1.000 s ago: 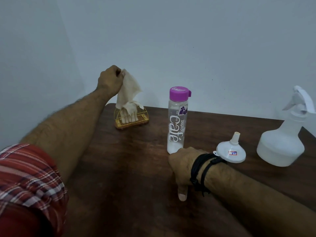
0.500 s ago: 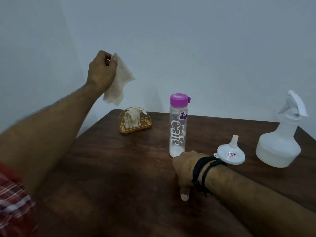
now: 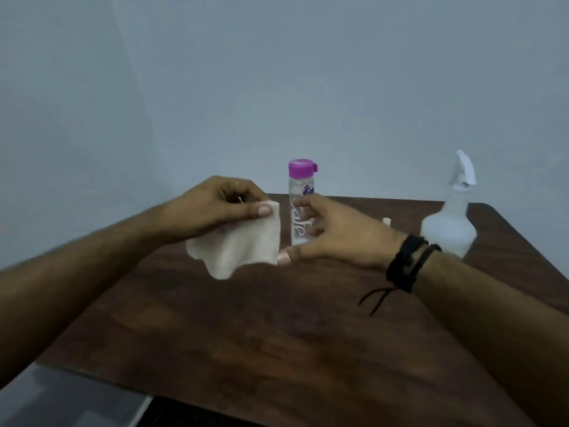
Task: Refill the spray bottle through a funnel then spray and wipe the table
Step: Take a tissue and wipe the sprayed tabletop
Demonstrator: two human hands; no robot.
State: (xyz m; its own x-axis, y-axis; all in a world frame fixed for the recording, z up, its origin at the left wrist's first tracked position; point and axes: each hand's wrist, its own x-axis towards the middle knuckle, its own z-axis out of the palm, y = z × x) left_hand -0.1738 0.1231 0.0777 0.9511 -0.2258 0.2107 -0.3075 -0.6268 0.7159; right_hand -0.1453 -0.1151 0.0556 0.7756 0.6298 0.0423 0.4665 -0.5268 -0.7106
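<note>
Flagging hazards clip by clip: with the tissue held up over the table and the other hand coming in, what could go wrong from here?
1. The right hand reaches in just in front of the tall, narrow water bottle; a knock could topple it.
2. The left hand only pinches the thin tissue by its top edge, so pulling from both hands might tear it.
3. The spray bottle stands close to the table edge and could be nudged off.
</note>
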